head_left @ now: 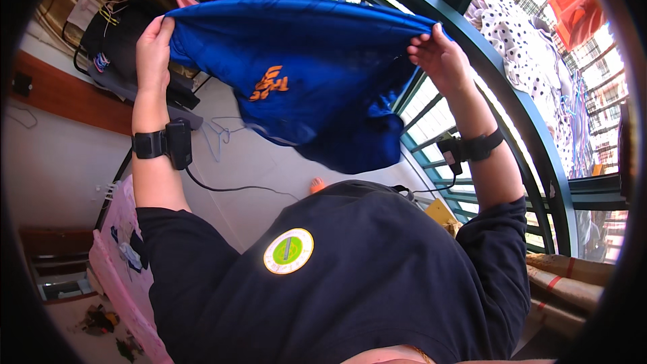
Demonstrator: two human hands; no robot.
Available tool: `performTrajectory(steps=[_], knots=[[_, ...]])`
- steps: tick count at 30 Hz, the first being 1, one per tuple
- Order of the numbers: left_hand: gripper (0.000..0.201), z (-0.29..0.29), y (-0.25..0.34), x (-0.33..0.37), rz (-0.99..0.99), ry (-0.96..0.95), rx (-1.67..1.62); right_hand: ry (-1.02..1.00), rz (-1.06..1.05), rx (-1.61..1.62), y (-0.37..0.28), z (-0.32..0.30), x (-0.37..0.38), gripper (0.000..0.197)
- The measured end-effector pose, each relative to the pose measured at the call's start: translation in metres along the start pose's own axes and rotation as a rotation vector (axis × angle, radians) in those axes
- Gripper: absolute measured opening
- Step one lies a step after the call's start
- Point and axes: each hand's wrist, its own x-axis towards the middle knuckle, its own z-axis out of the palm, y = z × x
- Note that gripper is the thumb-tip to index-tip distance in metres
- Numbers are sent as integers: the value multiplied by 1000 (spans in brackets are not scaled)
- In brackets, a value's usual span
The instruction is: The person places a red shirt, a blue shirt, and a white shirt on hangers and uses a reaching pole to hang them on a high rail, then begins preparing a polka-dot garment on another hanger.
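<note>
A blue shirt-like garment (323, 61) with an orange print hangs spread out in front of me, its upper edge pulled nearly straight between both hands. My left hand (155, 44) pinches the upper left corner, thumb against fingers. At the upper right corner, my right hand (441, 57) grips the cloth between thumb and forefinger, with the other fingers curled loosely. The lower part of the garment droops in folds and looks slightly blurred. Black straps with small boxes and cables sit on both forearms.
A light blue hanger (219, 138) lies on the pale floor (226, 219) below the garment. Dark clothes (114, 37) are piled at the left. A green-framed barred window (539, 121) curves along the right, with polka-dot fabric (519, 44) beyond it. Pink cloth (114, 269) hangs at the lower left.
</note>
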Motion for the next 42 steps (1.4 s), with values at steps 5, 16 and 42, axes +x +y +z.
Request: performTrajectory(steps=[5,16,42], knots=[[22,-9,-12,20,-32,-152,90,166,-58,-15,-6,20,28,35],[23,6,14,52,-224,-400,-247,15,-349,-68,-24,41,66,47],[19,2,8,96,-496,-313,-443,122,-243,-783,86,24,66,23]])
